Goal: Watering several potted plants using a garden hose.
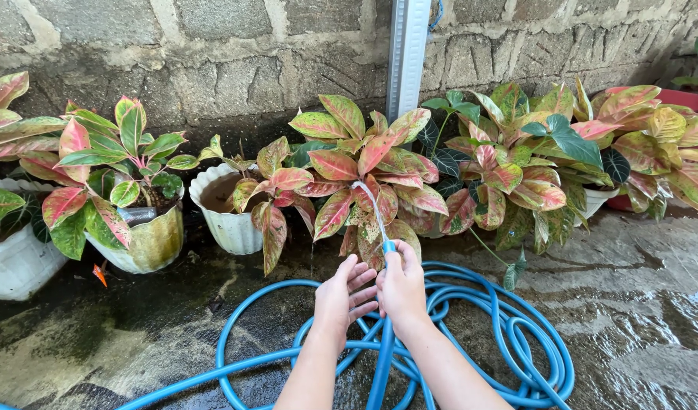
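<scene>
Gripping the hose (385, 357) near its tip, your right hand (401, 288) has fingers wrapped tight; your left hand (344, 294) rests alongside, fingers loosely spread. Wet, slippery, floppy hose; water arcs to the plant (364, 167) at twelve o'clock.

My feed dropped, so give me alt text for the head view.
Both hands, the right hand gripping and the left hand alongside, aim a blue hose that sprays water onto a red-green leafy plant. More potted plants line a stone wall; the hose coils on wet ground.
</scene>
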